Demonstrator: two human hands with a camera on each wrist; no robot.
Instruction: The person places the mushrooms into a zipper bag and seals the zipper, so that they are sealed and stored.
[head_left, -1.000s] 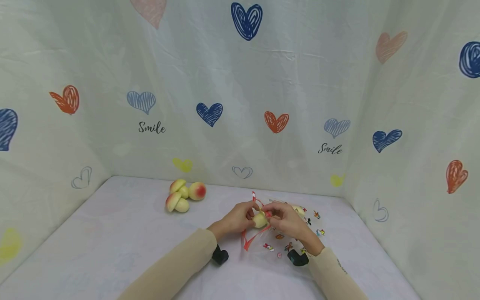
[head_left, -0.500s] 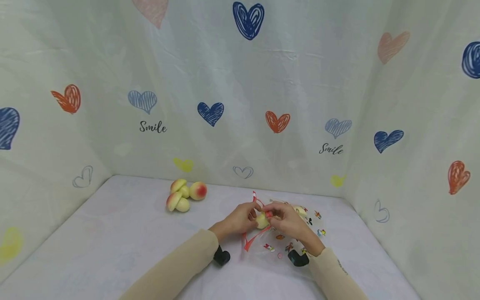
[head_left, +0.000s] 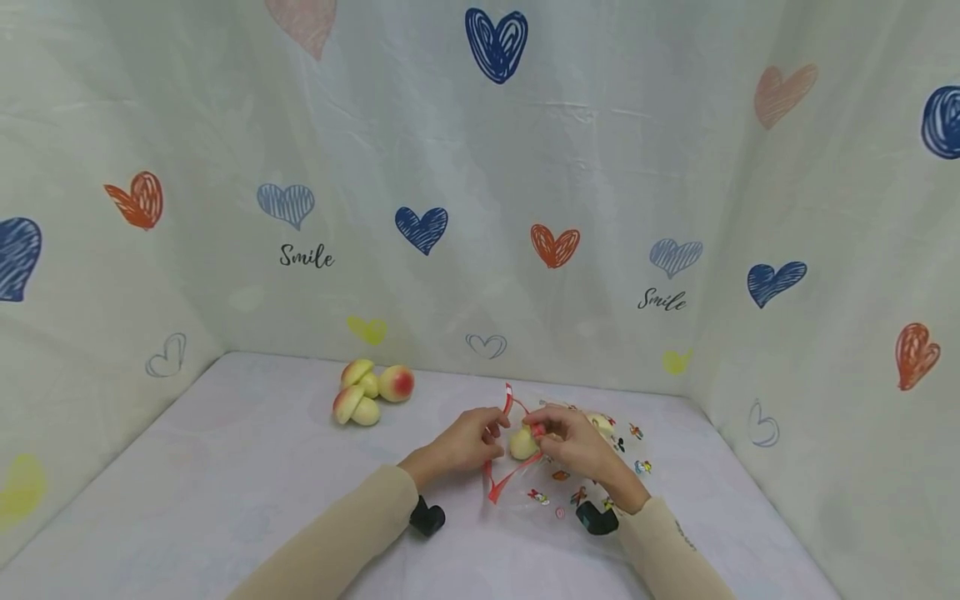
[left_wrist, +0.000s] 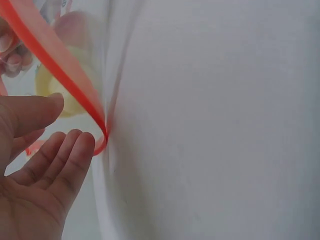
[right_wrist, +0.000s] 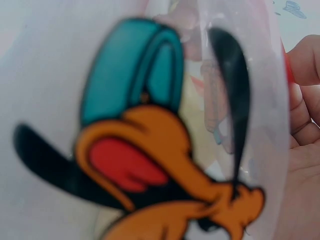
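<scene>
Head view, 12 o'clock = away from you. Your L hand [head_left: 465, 442] has thumb and fingers apart, no hold on anything; L wrist view backs that w/ a wide gap b/w thumb and the rest. Your R hand [head_left: 576, 442] looks pinched on the edge of the clear bag [head_left: 559, 476], by its red trim [head_left: 493, 492]; exact contact pt partly hidden. Yellow piece [head_left: 522, 444] is at the bag mouth, b/w both hands: approx 3 o'clock from L fingertips, just beside, and approx 8 o'clock from R fingertips, v. close too. Nearer hand = toss-up; can't tell if either touches it. Long axis: head view shows only a round face, no call; L wrist view has pinkish end toward 12, pale yellow toward 6, trim slanting across in front. Prob. key relation for you is piece vs trim: piece looks inside that edge; whether L fingertips are in or out of the mouth, unclear. R wrist view mostly printed film, little help. Second pale piece [head_left: 602, 423], seemingly in bag, approx 1–2 o'clock past R knuckles. Cluster of yellow-red pieces [head_left: 347, 404] on table [head_left: 225, 475], approx 10 o'clock from L hand, well apart.
</scene>
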